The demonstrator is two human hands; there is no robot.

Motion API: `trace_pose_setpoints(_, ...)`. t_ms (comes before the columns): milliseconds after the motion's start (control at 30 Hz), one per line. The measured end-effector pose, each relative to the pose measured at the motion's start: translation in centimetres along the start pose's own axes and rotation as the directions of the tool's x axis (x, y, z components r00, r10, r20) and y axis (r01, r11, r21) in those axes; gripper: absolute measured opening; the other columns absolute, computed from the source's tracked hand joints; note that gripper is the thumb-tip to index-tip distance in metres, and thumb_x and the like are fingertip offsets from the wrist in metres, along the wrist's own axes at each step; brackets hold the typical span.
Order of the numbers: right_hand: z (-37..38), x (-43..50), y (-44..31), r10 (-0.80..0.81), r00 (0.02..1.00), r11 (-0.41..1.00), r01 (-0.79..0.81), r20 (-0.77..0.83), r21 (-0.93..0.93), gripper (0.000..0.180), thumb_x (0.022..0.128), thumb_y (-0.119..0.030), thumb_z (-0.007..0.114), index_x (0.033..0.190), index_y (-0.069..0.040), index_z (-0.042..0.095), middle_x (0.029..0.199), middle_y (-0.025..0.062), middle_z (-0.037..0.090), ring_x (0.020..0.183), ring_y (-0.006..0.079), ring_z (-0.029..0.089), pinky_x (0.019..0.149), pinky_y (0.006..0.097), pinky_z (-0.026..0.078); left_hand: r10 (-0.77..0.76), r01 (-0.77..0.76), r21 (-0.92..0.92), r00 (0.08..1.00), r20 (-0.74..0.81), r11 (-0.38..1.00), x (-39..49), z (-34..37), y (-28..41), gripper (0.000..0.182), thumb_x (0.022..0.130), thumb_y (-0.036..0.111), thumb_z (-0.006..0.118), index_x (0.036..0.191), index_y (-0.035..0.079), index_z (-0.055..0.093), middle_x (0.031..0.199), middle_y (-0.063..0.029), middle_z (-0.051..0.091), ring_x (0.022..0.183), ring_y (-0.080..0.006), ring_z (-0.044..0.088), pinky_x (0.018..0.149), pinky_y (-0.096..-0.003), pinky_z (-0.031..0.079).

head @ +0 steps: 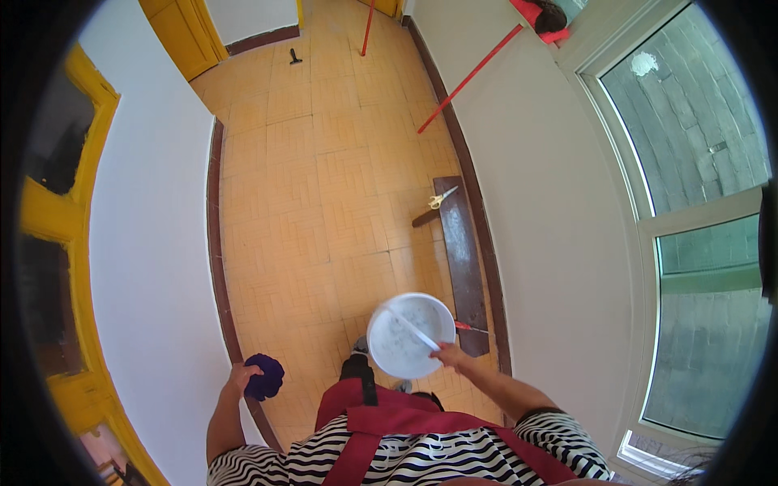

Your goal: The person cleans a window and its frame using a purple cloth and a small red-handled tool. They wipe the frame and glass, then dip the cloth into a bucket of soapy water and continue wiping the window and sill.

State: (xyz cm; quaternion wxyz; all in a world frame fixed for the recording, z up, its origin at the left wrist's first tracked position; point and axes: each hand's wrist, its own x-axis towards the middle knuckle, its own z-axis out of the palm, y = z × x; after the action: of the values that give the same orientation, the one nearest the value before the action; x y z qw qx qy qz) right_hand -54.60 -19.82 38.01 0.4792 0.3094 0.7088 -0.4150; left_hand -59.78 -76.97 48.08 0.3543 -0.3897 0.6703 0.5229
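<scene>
My right hand [448,355] grips the handle of a white plastic bucket [375,358], which hangs in front of my legs with cloudy, sudsy liquid inside. In my left hand [245,375], out to the left near the white wall, is a bunched dark purple cloth [266,378]. Right of the bucket stands a long, low dark wooden bench [462,243]. Scissors [439,199] with pale handles lie at the bench's far end, and a red-handled tool [465,326] lies near its close end, partly hidden by the bucket.
A red pole [468,79] leans by the right wall, below a window ledge with a red cloth [554,35]. Another red pole [367,30] stands farther off. A small black tool [295,57] lies on the tiled floor. Yellow-framed doors [182,36] and windows [693,115] line the sides.
</scene>
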Motion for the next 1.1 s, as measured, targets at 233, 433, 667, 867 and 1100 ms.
trace_pose_setpoints(233, -6.3, 11.9, -22.1, -0.358, 0.933, 0.93, 0.356, -0.014, -0.096, 0.038, 0.076, -0.028, 0.071, 0.107, -0.006, 0.068, 0.086, 0.0112, 0.067, 0.075, 0.022, 0.063, 0.065, 0.037, 0.051, 0.097, -0.106, -0.137, 0.992, -0.075, 0.985, -0.3, 1.6, 2.1, 0.034, 0.068, 0.015, 0.072, 0.096, -0.003, 0.068, 0.081, -0.0082, 0.067, 0.068, -0.0205, 0.066, 0.061, -0.0349, 0.054)
trace_pose_setpoints(433, -15.7, 20.5, -38.8, -0.382, 0.923, 0.837, 0.368, 0.049, -0.404, 0.057, 0.067, -0.03, 0.073, 0.116, -0.002, 0.066, 0.101, 0.0189, 0.069, 0.09, 0.0313, 0.068, 0.079, 0.0388, 0.055, 0.06, -0.122, -0.199, 0.954, -0.293, 0.972, -4.2, 4.8, 2.8, 0.042, 0.07, 0.02, 0.066, 0.103, -0.005, 0.066, 0.086, -0.0096, 0.069, 0.075, -0.0214, 0.067, 0.066, -0.0337, 0.055)
trace_pose_setpoints(667, -22.7, 28.2, -50.4, -0.326, 0.945, 0.791, 0.291, 0.031, -0.538, 0.071, 0.064, -0.029, 0.079, 0.128, -0.003, 0.06, 0.118, 0.0184, 0.066, 0.109, 0.0284, 0.063, 0.09, 0.0352, 0.051, -0.226, 0.124, -0.598, 0.969, -0.098, 0.792, -8.7, 8.6, 4.6, 0.057, 0.075, 0.013, 0.068, 0.126, -0.009, 0.054, 0.102, -0.0165, 0.067, 0.082, -0.0282, 0.068, 0.067, -0.0368, 0.058)
trace_pose_setpoints(867, -29.2, 33.2, -52.9, -0.424, 0.901, 0.516, 0.325, 0.092, -0.793, 0.062, 0.07, -0.034, 0.068, 0.126, -0.008, 0.063, 0.127, 0.0165, 0.063, 0.115, 0.0337, 0.06, 0.095, 0.0397, 0.05, -0.464, 0.314, -0.604, 0.88, -0.104, 0.732, -10.2, 8.1, 4.8, 0.059, 0.078, 0.017, 0.073, 0.125, -0.012, 0.053, 0.097, -0.0195, 0.067, 0.074, -0.0319, 0.069, 0.054, -0.0415, 0.059)
trace_pose_setpoints(1100, -33.8, 36.6, -49.6, -0.33, 0.937, 0.633, 0.129, -0.115, -0.763, 0.058, 0.075, -0.034, 0.065, 0.126, -0.008, 0.061, 0.125, 0.0147, 0.064, 0.114, 0.0358, 0.061, 0.096, 0.0508, 0.047, -0.317, 0.28, -0.283, 0.944, -0.091, 0.917, -4.6, 5.4, 9.1, 0.051, 0.079, 0.019, 0.073, 0.117, -0.012, 0.06, 0.095, -0.0175, 0.067, 0.072, -0.026, 0.066, 0.059, -0.0333, 0.058)
